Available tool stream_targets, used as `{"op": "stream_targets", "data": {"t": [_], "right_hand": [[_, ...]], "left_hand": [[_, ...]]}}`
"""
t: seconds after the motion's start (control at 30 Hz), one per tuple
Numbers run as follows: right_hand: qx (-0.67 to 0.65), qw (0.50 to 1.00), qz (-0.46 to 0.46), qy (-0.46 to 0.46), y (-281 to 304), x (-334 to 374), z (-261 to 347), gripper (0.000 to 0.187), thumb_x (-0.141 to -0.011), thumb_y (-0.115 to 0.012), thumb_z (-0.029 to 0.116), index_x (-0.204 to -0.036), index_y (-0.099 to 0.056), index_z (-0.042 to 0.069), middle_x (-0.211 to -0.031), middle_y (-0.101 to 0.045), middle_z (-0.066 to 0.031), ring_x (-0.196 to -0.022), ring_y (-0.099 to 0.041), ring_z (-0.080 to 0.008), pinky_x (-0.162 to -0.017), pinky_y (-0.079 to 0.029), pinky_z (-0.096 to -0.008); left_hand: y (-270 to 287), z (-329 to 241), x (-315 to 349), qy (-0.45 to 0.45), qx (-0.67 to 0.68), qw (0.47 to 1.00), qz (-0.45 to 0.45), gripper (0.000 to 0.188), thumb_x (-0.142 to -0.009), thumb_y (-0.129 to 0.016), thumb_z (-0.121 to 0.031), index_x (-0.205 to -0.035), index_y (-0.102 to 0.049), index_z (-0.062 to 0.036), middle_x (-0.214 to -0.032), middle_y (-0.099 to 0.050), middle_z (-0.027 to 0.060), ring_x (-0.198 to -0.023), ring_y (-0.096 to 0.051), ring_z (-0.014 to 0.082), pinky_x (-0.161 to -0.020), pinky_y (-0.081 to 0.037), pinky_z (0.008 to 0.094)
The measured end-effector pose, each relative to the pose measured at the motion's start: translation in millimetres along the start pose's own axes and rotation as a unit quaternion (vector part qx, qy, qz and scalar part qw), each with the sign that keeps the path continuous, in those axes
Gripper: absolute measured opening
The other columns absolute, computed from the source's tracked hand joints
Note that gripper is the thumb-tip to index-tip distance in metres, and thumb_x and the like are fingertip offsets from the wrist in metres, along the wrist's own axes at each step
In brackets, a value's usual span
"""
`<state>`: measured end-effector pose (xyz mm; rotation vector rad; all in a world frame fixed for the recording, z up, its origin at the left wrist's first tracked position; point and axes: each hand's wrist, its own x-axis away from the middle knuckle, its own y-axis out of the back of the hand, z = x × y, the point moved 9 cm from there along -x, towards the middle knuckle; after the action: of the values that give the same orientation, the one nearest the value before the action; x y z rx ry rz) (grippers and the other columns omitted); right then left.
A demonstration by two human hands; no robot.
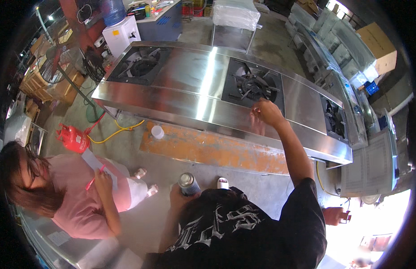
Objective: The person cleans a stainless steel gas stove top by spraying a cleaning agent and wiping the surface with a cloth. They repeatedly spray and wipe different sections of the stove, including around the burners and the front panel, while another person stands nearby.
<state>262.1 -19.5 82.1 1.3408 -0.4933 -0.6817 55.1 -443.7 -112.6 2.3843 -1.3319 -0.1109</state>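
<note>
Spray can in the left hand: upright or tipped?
Upright: the spray can stands with its top up in the left hand, below the stove.

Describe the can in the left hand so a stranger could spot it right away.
Start at the long stainless steel stove unit with three black burners. On the near side of it, below the orange-stained strip of floor, the left hand holds up a spray can. It is the only small cylinder with a silver domed top.
</note>
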Motion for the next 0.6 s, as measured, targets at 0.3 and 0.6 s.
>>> {"op": "stream_targets", "data": {"t": [0.3, 0.6], "right_hand": [[-0.01, 0.998, 0.007, 0.059, -7.6, -6.5, -4.5, 0.012, -0.087, -0.069, 0.017, -0.092, -0.076, 0.009, -0.094, -0.069, -0.014, -0.088, -0.07, -0.0369, -0.076, -0.057, -0.0469], [-0.062, 0.997, -0.049, 0.025, 9.6, 4.4, -1.1, 0.011, -0.088, -0.07, 0.018, -0.092, -0.075, 0.009, -0.095, -0.07, -0.0158, -0.086, -0.071, -0.0375, -0.075, -0.058, -0.0465]], "left_hand": [[-26.9, 4.1, 7.6, 0.011, 0.02, 0.999, -0.024, 0.072, -0.062, -0.097, -0.047, -0.116, -0.071, -0.0064, -0.11, -0.071, 0.0177, -0.105, -0.069, 0.0349, -0.092, -0.053, 0.0456], [-36.5, 1.4, 4.4, 0.019, 0.001, 0.998, -0.053, 0.072, -0.061, -0.098, -0.043, -0.115, -0.069, -0.0054, -0.109, -0.071, 0.0183, -0.103, -0.07, 0.0362, -0.09, -0.055, 0.0469]]}}
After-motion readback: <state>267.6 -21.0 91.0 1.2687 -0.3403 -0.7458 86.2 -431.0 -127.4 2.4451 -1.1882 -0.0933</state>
